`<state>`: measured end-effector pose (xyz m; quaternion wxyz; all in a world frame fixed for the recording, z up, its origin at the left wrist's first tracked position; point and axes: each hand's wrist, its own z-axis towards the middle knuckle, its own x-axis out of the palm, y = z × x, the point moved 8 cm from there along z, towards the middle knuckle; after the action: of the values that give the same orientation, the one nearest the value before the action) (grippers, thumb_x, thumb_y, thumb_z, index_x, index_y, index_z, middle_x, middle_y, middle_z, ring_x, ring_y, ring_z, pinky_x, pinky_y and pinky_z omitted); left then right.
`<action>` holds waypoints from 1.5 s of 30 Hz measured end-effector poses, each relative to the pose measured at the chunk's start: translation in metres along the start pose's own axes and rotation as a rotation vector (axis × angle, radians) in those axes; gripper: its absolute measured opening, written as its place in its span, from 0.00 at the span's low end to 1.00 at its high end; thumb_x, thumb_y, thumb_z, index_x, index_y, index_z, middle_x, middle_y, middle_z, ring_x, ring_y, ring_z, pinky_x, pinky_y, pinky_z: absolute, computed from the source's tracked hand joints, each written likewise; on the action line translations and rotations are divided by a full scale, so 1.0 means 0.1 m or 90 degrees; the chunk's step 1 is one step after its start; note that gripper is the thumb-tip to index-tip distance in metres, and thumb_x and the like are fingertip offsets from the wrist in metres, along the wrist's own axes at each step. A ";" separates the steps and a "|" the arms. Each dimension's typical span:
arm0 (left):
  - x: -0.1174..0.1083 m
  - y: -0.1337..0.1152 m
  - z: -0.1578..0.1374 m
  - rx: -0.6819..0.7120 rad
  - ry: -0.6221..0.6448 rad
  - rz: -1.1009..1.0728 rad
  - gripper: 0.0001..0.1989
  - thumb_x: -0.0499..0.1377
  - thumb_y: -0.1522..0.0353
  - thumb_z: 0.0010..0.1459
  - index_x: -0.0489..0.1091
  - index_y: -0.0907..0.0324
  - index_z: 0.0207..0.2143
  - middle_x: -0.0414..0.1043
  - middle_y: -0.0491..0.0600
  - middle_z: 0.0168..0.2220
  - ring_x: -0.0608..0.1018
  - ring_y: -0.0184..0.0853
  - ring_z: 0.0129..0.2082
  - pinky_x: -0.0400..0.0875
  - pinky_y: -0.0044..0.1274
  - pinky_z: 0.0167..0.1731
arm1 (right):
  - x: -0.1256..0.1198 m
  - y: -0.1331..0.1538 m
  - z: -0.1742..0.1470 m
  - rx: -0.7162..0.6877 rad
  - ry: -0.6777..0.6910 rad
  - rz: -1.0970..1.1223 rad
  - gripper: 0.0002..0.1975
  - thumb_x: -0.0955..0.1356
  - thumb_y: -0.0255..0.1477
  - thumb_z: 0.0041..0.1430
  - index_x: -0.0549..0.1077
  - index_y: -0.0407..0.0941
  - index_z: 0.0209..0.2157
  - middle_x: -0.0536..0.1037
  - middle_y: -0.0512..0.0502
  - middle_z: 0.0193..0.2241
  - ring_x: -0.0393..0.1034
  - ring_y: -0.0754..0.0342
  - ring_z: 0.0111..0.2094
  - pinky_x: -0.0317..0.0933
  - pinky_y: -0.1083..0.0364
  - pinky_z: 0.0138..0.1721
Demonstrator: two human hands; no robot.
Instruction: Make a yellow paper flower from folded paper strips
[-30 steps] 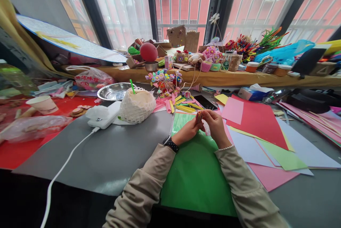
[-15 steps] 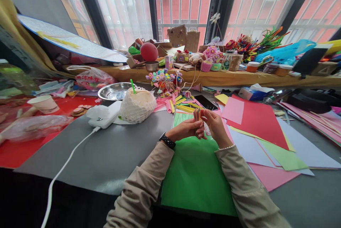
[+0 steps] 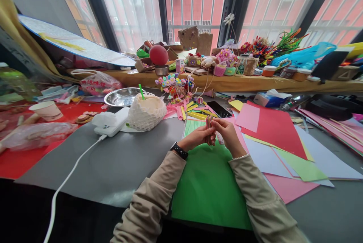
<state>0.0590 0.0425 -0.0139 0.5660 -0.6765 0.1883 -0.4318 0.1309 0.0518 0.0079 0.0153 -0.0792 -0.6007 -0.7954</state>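
Observation:
A small stack of colored paper strips (image 3: 209, 122) stands upright between my two hands, above a green sheet (image 3: 210, 186). My left hand (image 3: 200, 137) is closed around its lower part. The fingers of my right hand (image 3: 227, 131) are bent and pinched against the stack's upper right edge. Just beyond my hands lie loose yellow and pink paper strips (image 3: 195, 115) and a black phone (image 3: 219, 109).
Overlapping sheets, with a red one (image 3: 275, 129) on top, spread to my right. On the left are a net-wrapped coconut (image 3: 146, 114), a white device (image 3: 110, 123) with its cable, and a metal plate (image 3: 121, 97). A crowded shelf (image 3: 170, 81) runs below the windows.
My right hand has moved slightly left and down against the stack, and its fingers have drawn closer together. The strips look less fanned out. My left hand keeps its hold.

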 end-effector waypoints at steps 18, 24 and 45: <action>-0.12 0.00 0.03 0.024 -0.095 0.164 0.23 0.53 0.50 0.45 0.59 0.63 0.28 0.62 0.42 0.20 0.66 0.24 0.18 0.57 0.19 0.21 | -0.10 0.03 0.01 -0.044 -0.076 -0.118 0.12 0.69 0.38 0.42 0.75 0.43 0.25 0.74 0.50 0.21 0.64 0.58 0.23 0.57 0.59 0.24; -0.14 -0.04 0.05 0.041 -0.121 0.250 0.24 0.49 0.49 0.48 0.59 0.63 0.29 0.61 0.41 0.18 0.64 0.23 0.16 0.56 0.19 0.18 | -0.15 -0.01 0.00 -0.025 -0.139 -0.022 0.12 0.70 0.36 0.40 0.74 0.42 0.24 0.73 0.51 0.21 0.64 0.59 0.23 0.58 0.59 0.26; -0.22 -0.31 -0.10 0.130 -0.249 0.367 0.22 0.58 0.56 0.42 0.69 0.65 0.33 0.58 0.40 0.15 0.60 0.23 0.17 0.54 0.18 0.20 | -0.13 -0.13 0.03 0.062 -0.117 0.177 0.11 0.72 0.35 0.36 0.70 0.44 0.20 0.69 0.56 0.18 0.62 0.61 0.21 0.59 0.59 0.26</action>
<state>0.0319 0.0621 0.0071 0.7547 -0.6052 0.2153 -0.1336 0.1420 0.0576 -0.0052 0.0740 -0.2328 -0.6210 -0.7448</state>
